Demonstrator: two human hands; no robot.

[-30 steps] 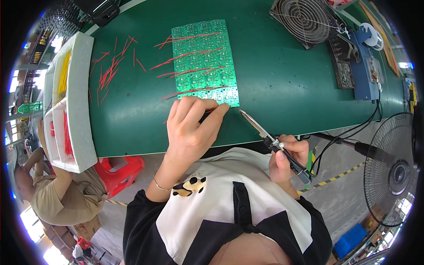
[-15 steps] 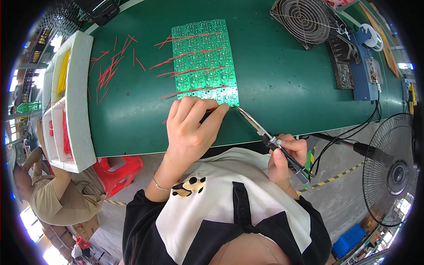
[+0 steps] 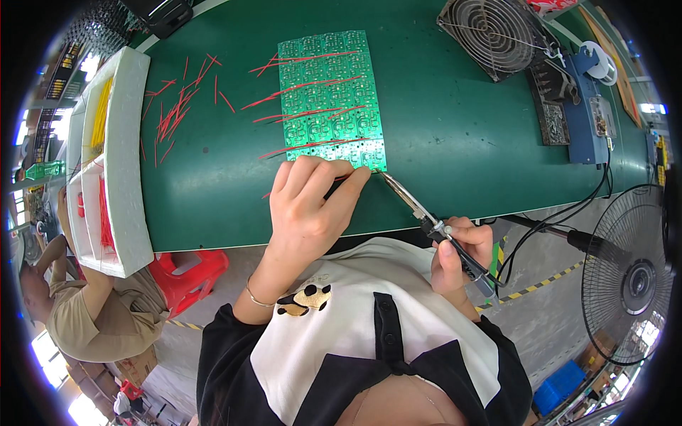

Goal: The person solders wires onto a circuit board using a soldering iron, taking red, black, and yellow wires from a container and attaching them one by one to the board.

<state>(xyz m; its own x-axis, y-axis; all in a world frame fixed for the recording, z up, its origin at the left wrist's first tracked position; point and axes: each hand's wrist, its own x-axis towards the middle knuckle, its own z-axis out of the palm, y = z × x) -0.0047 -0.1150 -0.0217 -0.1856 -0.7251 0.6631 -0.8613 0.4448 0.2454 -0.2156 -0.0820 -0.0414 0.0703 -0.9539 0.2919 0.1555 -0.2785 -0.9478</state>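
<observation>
A green panel of circuit boards [image 3: 332,99] lies on the bench, with several red wires across it, their left ends reaching past its edge. My left hand [image 3: 311,202] is at the panel's near edge, thumb and fingertips pinched on a thin red wire [image 3: 266,195] whose end shows left of the hand; the fingers hide most of it. My right hand [image 3: 479,238] grips a soldering iron [image 3: 420,211] by its dark handle. The iron's tip meets the panel's near right corner, just beside my left fingertips; whether it touches the wire is too small to tell.
Loose red wires [image 3: 174,113] lie left of the panel. A white foam box [image 3: 131,170] holds yellow and red wires. At right stand a square metal fan [image 3: 490,32], a blue unit with a solder spool [image 3: 602,67] and a floor fan [image 3: 638,277]. A co-worker [image 3: 106,312] sits at left.
The hands, wire and soldering iron stay almost where they were; the panel appears shifted very slightly to the right in the view.
</observation>
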